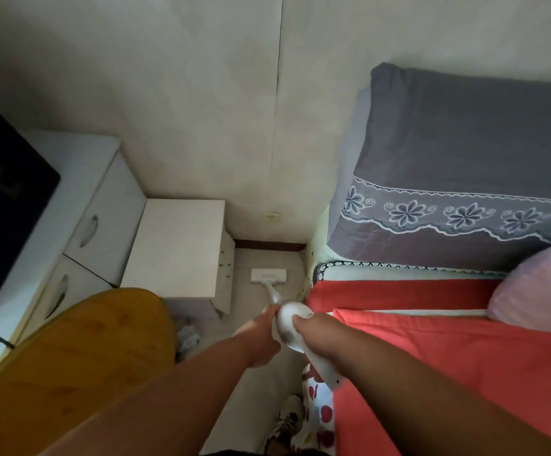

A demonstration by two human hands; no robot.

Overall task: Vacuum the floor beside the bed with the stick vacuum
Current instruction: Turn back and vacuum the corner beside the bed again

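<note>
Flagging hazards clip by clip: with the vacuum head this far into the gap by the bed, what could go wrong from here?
1. The floor head sits in a narrow strip between the white nightstand and the bed; a sideways stroke could knock either.
2. It is near the wall skirting, so pushing further may bump it.
3. Items lying on the floor beside the left hand could get sucked in or snag a return stroke.

Two bare forearms, sleeveless as far as the lower frame edge. Both hands (261,334) (317,334) bare too: no gloves, no rings or watch to be seen. Low down, one foot in a white sneaker (289,419) with dark laces and dark trim. Clothing otherwise out of view.
</note>
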